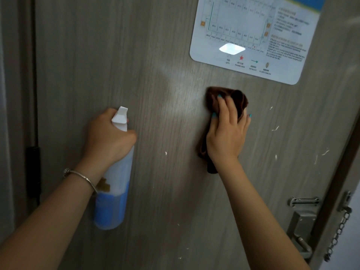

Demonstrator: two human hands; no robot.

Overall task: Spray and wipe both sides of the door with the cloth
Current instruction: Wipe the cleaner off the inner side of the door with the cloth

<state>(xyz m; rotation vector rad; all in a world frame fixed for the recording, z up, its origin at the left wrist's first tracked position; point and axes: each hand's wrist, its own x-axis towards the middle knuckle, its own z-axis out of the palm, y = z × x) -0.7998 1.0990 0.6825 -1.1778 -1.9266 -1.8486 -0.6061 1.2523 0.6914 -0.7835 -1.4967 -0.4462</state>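
Head view: your right hand (227, 131) is raised against the door (155, 75), palm flat, fingers straight and spread, pressing the cloth (239, 100) onto the wood. The cloth is dark brown and bunched; it bulges out past your fingertips and a tail of it hangs below your wrist. Your left hand (108, 137) is curled round the neck of the spray bottle (115, 191), gripping it just under the white nozzle, which sticks up above your knuckles and points at the door. The bottle hangs down past your wrist, translucent, with blue liquid in its lower part. A thin bracelet (81, 175) sits on that wrist. The door is grey-brown wood grain, with small white flecks scattered to the right of your right-hand fingers. Above those fingertips a printed floor plan (253, 36) is stuck to the door. Below and right of that hand are the metal handle (300, 234) and a security chain (339, 234).
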